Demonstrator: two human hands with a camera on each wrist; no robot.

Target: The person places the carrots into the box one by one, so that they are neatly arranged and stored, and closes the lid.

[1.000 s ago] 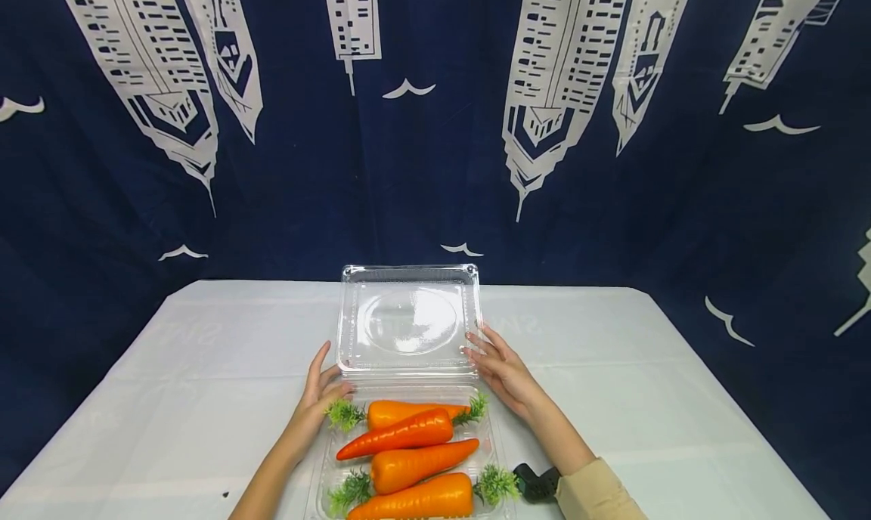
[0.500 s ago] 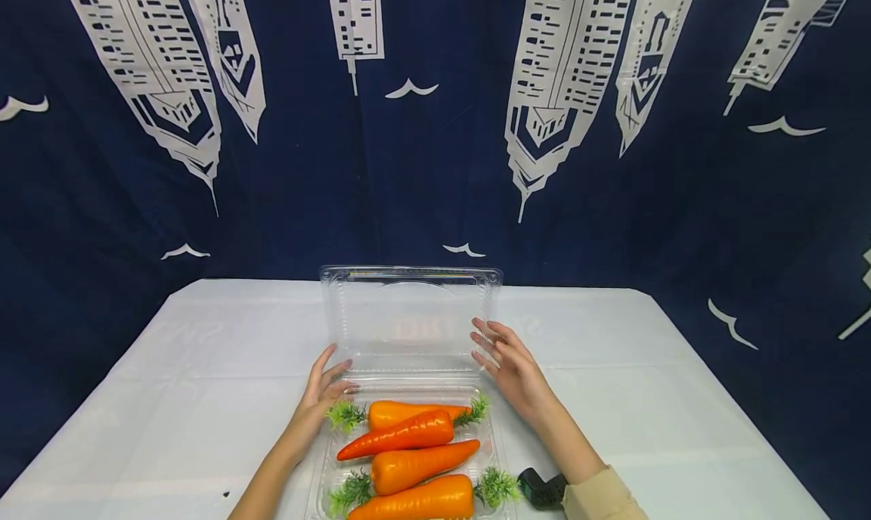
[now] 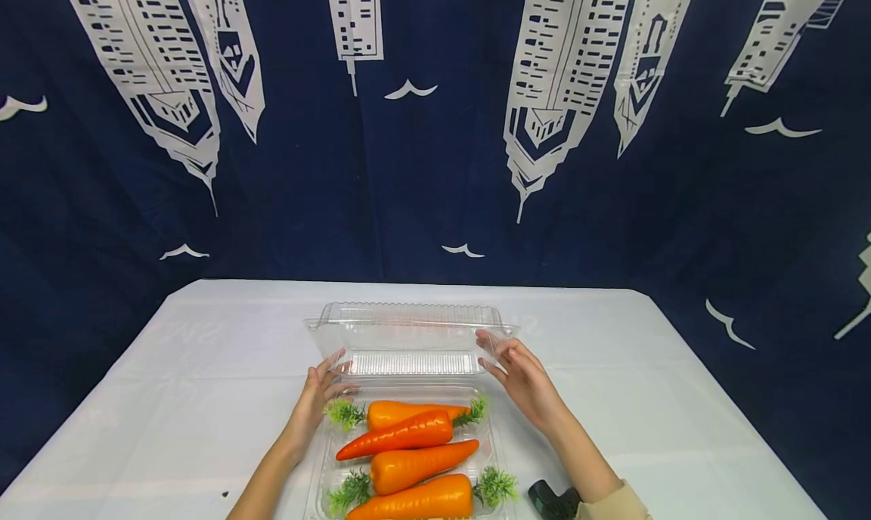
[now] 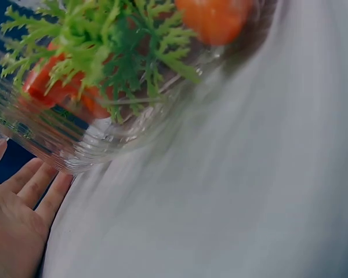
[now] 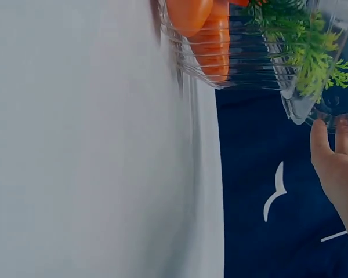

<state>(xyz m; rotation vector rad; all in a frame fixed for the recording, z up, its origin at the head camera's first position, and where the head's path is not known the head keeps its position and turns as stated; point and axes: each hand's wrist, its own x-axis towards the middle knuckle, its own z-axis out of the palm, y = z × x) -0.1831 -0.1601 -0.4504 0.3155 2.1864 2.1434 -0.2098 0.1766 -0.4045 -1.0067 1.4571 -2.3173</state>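
Note:
A clear plastic clamshell box (image 3: 495, 438) lies on the table, holding several orange carrots (image 3: 422, 499) with green tops. One redder carrot (image 3: 401, 434) rests across the others. Hinged at the far side, the clear lid (image 3: 408, 335) is raised and tilted. My left hand (image 3: 309, 403) is at the back left corner, its fingers extended beside the hinge and lid; the left wrist view shows the fingers (image 4: 35, 182) near the box wall. My right hand (image 3: 531, 384) has its fingertips at the lid's right edge, loosely bent. In the right wrist view, straight fingers (image 5: 322, 142) touch clear plastic.
A white cloth covers the table (image 3: 204, 399). A small black device (image 3: 553, 501) lies beside the right forearm. A tiny dark speck (image 3: 225, 494) is left of the box. A navy curtain (image 3: 422, 180) with white printing hangs behind the table.
The lid has swung up from leaning back and now tips toward the carrots. My right hand has shifted slightly right with the lid's edge; my left hand has barely moved.

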